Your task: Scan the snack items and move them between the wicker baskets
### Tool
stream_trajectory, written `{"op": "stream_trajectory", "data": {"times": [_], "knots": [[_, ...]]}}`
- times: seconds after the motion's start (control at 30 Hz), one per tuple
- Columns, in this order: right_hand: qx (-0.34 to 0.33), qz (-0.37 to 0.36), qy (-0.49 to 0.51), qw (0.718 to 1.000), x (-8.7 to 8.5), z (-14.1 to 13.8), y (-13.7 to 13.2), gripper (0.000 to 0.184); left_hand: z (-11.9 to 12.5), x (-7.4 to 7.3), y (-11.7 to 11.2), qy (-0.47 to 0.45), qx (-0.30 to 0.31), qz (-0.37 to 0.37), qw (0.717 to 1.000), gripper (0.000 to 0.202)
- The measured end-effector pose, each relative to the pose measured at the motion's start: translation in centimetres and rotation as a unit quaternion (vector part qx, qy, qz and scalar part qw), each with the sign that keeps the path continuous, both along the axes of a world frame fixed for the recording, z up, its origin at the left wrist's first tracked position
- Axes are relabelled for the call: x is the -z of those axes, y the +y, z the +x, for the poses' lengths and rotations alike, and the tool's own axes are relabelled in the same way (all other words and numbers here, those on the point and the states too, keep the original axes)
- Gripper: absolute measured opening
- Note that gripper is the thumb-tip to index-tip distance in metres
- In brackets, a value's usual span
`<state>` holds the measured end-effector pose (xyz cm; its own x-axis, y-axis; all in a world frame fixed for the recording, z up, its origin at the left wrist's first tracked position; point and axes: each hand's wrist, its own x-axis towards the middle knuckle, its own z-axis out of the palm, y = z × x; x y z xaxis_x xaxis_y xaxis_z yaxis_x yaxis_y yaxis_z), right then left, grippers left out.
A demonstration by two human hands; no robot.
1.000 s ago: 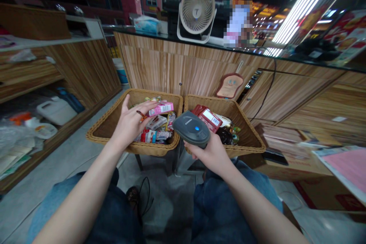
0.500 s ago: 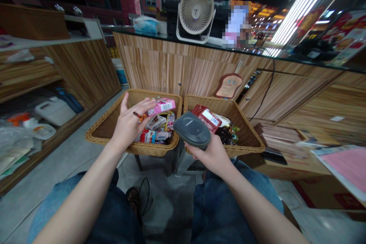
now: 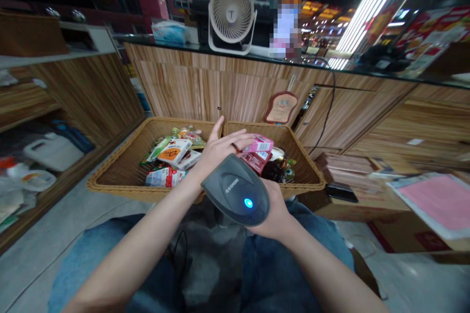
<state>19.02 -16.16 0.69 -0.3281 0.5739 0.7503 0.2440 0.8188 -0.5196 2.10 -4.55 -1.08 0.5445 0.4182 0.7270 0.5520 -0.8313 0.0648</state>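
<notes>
My right hand [image 3: 273, 212] grips a dark grey barcode scanner [image 3: 237, 190], whose blue light is lit. Over the right wicker basket [image 3: 306, 166], my left hand [image 3: 222, 151] has its fingers on a pink box [image 3: 260, 143] with a barcode label. Directly beneath that lies a dark red box [image 3: 257, 160], partly covered. Several snack packages fill part of the left wicker basket [image 3: 121, 156], among them a white and orange box [image 3: 174, 151]. The scanner hides part of my left hand and the near rim between the baskets.
A wooden counter [image 3: 176, 78] stands behind the baskets, with a white fan [image 3: 232, 12] on top. A toast-shaped board [image 3: 281, 106] hangs on its front. To the right, cardboard boxes [image 3: 396, 225] hold a black phone-like object [image 3: 341, 192]. Shelves [image 3: 22, 122] are at left.
My left hand has carried the pink box from above the left basket to the right one. The scanner has turned and come nearer to me, and its blue light now shows.
</notes>
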Motion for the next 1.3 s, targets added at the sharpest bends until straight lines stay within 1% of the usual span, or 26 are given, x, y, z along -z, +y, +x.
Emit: {"op": "stream_trajectory", "data": {"times": [0.03,0.07,0.13,0.2,0.27,0.3,0.37,0.43,0.5,0.6,0.67,0.73,0.77,0.83,0.9,1.0,1.1,1.17,1.3], "knots": [[0.005,-0.002,0.0,1.0,0.0,0.1,0.0,0.016,1.2,0.2,0.8,0.019,-0.01,0.006,1.0,0.034],[0.01,-0.003,0.002,1.0,0.0,0.3,0.0,0.016,2.2,0.4,1.6,0.047,-0.034,0.002,0.998,0.035],[0.017,0.0,0.006,1.0,0.0,0.4,0.1,0.016,3.6,1.1,2.6,0.108,-0.08,-0.03,0.99,0.039],[0.026,0.012,0.01,1.0,0.1,0.5,0.2,0.014,3.9,1.7,2.9,0.16,-0.096,-0.079,0.979,0.047],[0.03,0.017,0.007,0.999,0.1,0.5,0.2,0.012,3.2,2.0,2.3,0.173,-0.091,-0.109,0.975,0.052],[0.033,0.011,0.005,0.999,0.1,0.5,0.2,0.011,2.5,2.1,1.7,0.164,-0.092,-0.114,0.975,0.053],[0.038,-0.023,-0.001,0.999,0.1,0.4,0.1,0.011,0.6,1.9,0.6,0.134,-0.1,-0.116,0.979,0.056],[0.044,-0.073,-0.005,0.996,0.1,0.1,0.1,0.012,-1.7,1.5,-0.4,0.11,-0.115,-0.122,0.98,0.058],[0.051,-0.114,-0.008,0.992,0.2,-0.2,0.1,0.012,-4.4,1.1,-0.9,0.098,-0.138,-0.13,0.977,0.058],[0.054,-0.131,-0.01,0.99,0.2,-0.8,0.4,0.01,-9.0,1.3,-0.6,0.083,-0.217,-0.144,0.962,0.066],[0.05,-0.129,-0.013,0.99,0.3,-1.1,0.6,0.01,-12.3,2.0,-0.1,0.09,-0.282,-0.166,0.94,0.077],[0.046,-0.124,-0.013,0.991,0.3,-1.4,0.7,0.01,-15.3,2.7,0.7,0.107,-0.322,-0.193,0.921,0.089],[0.043,-0.121,-0.013,0.992,0.4,-1.5,0.7,0.01,-16.5,2.9,1.0,0.122,-0.326,-0.206,0.914,0.093],[0.034,-0.119,-0.013,0.992,0.5,-1.6,0.7,0.01,-18.2,3.1,1.8,0.158,-0.314,-0.225,0.909,0.099],[0.024,-0.126,-0.013,0.992,0.7,-1.7,0.7,0.011,-18.9,2.9,2.7,0.196,-0.289,-0.237,0.907,0.102],[0.023,-0.15,-0.025,0.988,0.9,-1.9,0.8,0.01,-18.5,2.2,4.0,0.257,-0.25,-0.254,0.898,0.102],[0.028,-0.178,-0.044,0.983,1.2,-2.0,1.1,0.007,-17.5,1.6,4.9,0.309,-0.21,-0.275,0.886,0.111],[0.03,-0.192,-0.051,0.98,1.3,-2.0,1.2,0.007,-17.1,1.3,5.2,0.322,-0.195,-0.279,0.883,0.114],[0.028,-0.203,-0.053,0.977,1.3,-2.0,1.4,0.008,-17.2,1.0,5.1,0.33,-0.189,-0.261,0.887,0.106]]}}
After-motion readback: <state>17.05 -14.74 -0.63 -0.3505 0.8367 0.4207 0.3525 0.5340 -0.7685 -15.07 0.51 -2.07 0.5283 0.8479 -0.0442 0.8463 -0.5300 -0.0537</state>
